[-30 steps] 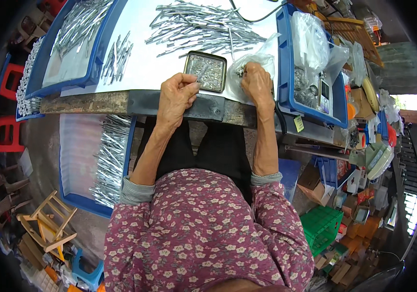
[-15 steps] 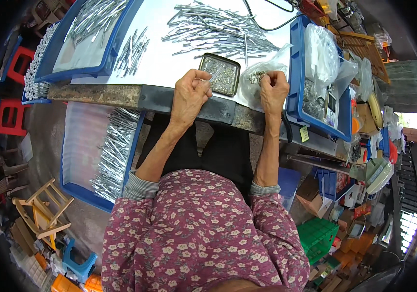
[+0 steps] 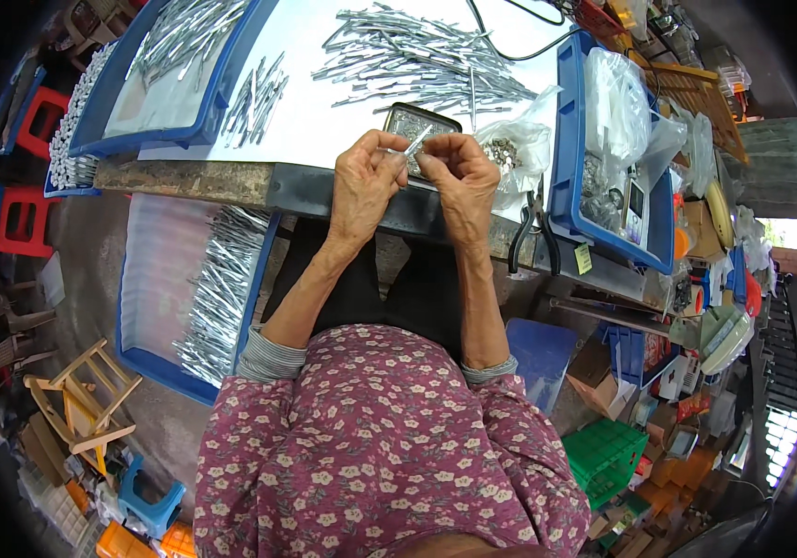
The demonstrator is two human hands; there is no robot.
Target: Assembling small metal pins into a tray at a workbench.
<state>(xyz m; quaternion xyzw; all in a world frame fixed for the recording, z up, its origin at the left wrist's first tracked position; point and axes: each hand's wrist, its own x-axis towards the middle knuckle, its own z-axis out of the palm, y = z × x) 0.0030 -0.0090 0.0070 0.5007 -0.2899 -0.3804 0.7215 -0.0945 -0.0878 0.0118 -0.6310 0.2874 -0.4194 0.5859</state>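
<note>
My left hand (image 3: 368, 179) pinches a thin silvery rod (image 3: 418, 139) above a shallow dark-rimmed tin (image 3: 403, 113) of small metal parts. Close beside it, my right hand (image 3: 462, 181) is closed, thumb and forefinger pressed together near the rod's end; whatever they hold is too small to make out. Both hands partly cover the tin. To the right of it lies an open clear plastic bag (image 3: 524, 153) with small metal pieces inside. A big heap of similar metal rods (image 3: 417, 60) spreads over the white tabletop (image 3: 301, 112) beyond.
Blue trays stand on the left (image 3: 203, 112) and right (image 3: 569, 139) of the table. Dark-handled pliers (image 3: 533, 232) hang at the front edge. Below left, another blue tray (image 3: 171, 372) holds rods. A black cable (image 3: 501, 51) crosses the far side.
My right hand has moved left from the plastic bag to my left hand at the rod. The bag's pieces and the pliers now show. My left hand has stayed nearly in place.
</note>
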